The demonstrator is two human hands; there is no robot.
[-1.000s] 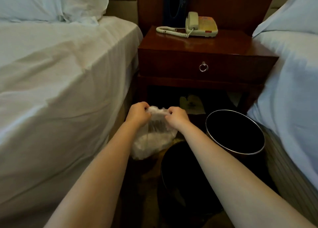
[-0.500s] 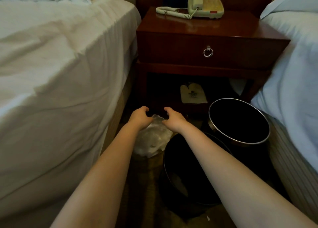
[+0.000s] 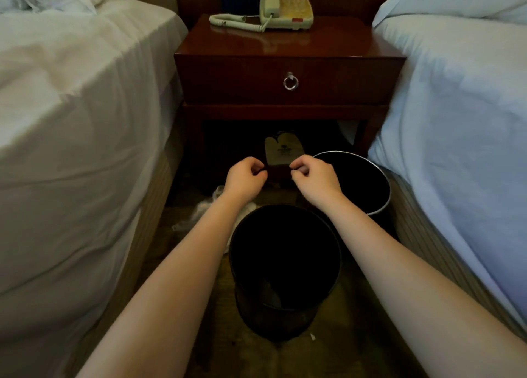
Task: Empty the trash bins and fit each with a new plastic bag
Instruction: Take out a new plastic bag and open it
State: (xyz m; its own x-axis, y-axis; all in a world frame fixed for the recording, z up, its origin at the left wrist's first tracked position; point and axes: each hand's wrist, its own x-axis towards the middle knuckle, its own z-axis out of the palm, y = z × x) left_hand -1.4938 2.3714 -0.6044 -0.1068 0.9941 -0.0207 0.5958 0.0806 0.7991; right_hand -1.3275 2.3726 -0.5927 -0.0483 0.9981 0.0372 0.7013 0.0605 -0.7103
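Note:
A black mesh bin [image 3: 285, 317] stands on the floor between my forearms, with no bag in it and a scrap at the bottom. Behind it to the right is a second dark bin with a silver rim [image 3: 383, 195], also without a bag. A crumpled clear plastic bag [image 3: 204, 209] lies on the floor left of the mesh bin, partly under my left wrist. My left hand [image 3: 245, 178] and my right hand [image 3: 313, 178] hover above the floor beyond the mesh bin, close together, fingers curled in, with nothing visible in them.
A dark wooden nightstand [image 3: 285, 72] with a ring-pull drawer faces me, a telephone [image 3: 282, 9] on top and a beige pouch [image 3: 281, 151] in its lower opening. White beds flank the narrow aisle, one on the left [image 3: 71, 121] and one on the right [image 3: 456, 106].
Both hands held the clear bag's neck up, lowered it to the floor on the left and let go. They now hover higher with nothing in them; the view shifted right.

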